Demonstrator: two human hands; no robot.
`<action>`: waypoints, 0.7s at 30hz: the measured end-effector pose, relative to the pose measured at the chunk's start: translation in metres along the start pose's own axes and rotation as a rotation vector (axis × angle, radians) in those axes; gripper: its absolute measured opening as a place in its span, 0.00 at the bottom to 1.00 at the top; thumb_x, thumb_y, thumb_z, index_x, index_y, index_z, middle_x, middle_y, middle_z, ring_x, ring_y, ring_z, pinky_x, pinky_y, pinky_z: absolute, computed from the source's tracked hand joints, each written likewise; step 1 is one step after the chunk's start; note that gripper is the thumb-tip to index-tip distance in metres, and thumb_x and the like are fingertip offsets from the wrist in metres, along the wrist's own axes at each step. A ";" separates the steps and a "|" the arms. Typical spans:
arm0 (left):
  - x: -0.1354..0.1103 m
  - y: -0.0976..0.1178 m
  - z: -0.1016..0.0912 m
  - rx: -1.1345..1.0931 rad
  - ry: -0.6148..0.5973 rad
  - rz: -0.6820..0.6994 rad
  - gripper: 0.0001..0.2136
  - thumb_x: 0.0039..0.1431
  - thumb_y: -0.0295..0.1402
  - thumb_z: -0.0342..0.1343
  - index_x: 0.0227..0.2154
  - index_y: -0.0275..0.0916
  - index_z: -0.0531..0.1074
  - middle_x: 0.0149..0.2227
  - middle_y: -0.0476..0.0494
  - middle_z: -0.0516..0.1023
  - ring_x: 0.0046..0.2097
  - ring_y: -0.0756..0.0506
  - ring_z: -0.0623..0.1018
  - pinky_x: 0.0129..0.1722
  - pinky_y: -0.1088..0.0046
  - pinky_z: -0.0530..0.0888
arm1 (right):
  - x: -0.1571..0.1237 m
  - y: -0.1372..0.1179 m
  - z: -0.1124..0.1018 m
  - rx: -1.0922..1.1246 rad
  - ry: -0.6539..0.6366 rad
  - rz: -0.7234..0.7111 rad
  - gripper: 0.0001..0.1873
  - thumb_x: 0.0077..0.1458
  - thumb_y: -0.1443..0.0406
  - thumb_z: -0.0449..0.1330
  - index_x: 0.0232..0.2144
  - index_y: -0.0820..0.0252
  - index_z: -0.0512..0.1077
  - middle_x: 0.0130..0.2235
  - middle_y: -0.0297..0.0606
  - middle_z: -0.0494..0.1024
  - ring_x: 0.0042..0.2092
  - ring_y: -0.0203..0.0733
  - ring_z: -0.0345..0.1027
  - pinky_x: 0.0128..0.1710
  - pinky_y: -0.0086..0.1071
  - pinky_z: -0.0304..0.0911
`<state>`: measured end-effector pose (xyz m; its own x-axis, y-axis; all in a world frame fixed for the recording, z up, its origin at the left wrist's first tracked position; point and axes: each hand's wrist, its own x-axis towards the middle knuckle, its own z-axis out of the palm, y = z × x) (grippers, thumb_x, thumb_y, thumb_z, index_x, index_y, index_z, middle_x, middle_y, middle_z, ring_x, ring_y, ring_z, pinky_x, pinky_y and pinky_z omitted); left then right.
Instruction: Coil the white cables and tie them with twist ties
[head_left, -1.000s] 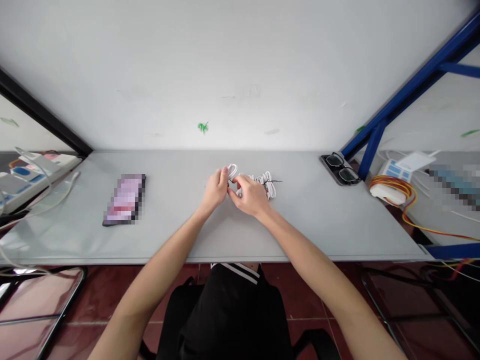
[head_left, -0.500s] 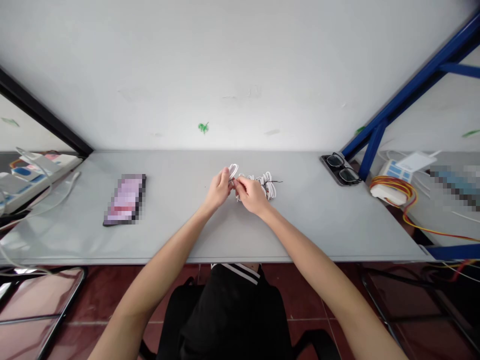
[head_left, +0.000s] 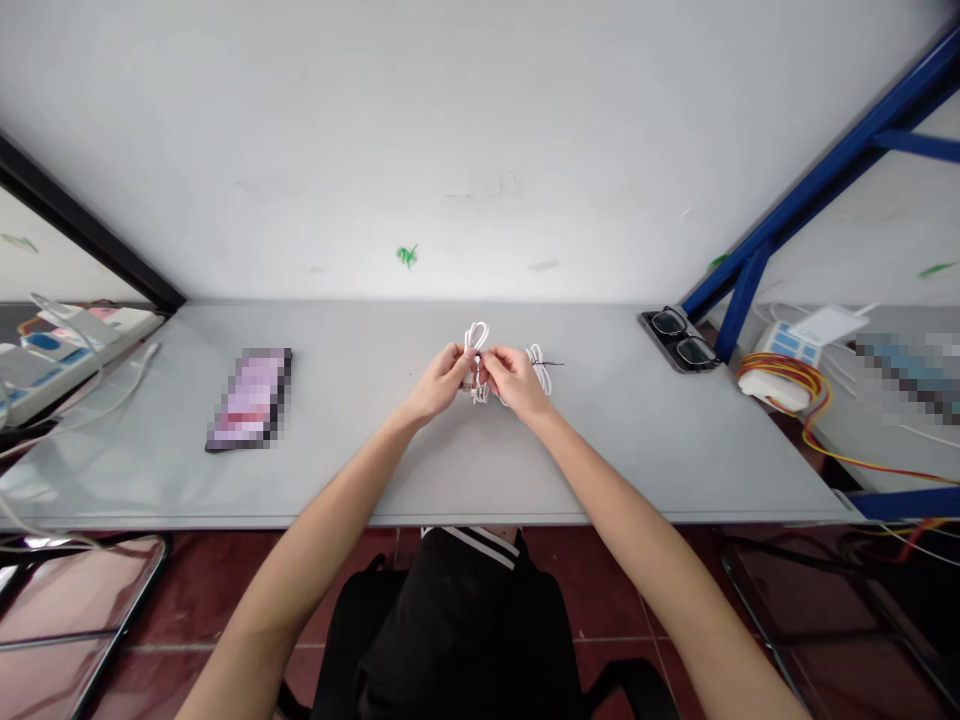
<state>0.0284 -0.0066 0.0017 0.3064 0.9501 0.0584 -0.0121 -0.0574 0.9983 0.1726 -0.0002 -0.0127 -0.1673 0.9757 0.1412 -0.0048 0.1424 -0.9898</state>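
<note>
A coiled white cable (head_left: 477, 334) stands up between my two hands, its loops at the top and more strands hanging below. My left hand (head_left: 441, 382) is closed, pinching the bundle's middle from the left. From the right, my right hand (head_left: 517, 382) pinches the same middle, where a small dark spot shows; whether that is a tie I cannot tell. Just beyond the right hand lies another white cable bundle (head_left: 538, 368) with a thin black tie around it, partly hidden by that hand.
On the grey table (head_left: 345, 460) lies a phone (head_left: 251, 400) at left. Glasses (head_left: 686, 338) rest on a dark flat case at right. Power strips (head_left: 787, 345) with red and yellow wires stand beyond the blue frame (head_left: 750, 290). A wall rises behind the table.
My right hand has turned and shifted slightly right, and the hands are a little farther apart. The cable's loops now stand more upright, with its lower strands in view.
</note>
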 end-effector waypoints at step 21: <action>0.003 0.003 -0.002 -0.135 0.098 -0.121 0.16 0.61 0.45 0.55 0.28 0.37 0.65 0.23 0.52 0.64 0.24 0.54 0.62 0.27 0.76 0.63 | -0.004 0.005 -0.010 -0.844 0.081 -0.452 0.13 0.64 0.55 0.52 0.38 0.56 0.71 0.34 0.38 0.74 0.31 0.39 0.65 0.30 0.31 0.53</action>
<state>0.0277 -0.0038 0.0052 0.2193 0.9732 -0.0686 -0.1101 0.0945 0.9894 0.1832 -0.0017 -0.0183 -0.2550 0.8031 0.5385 0.6642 0.5502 -0.5060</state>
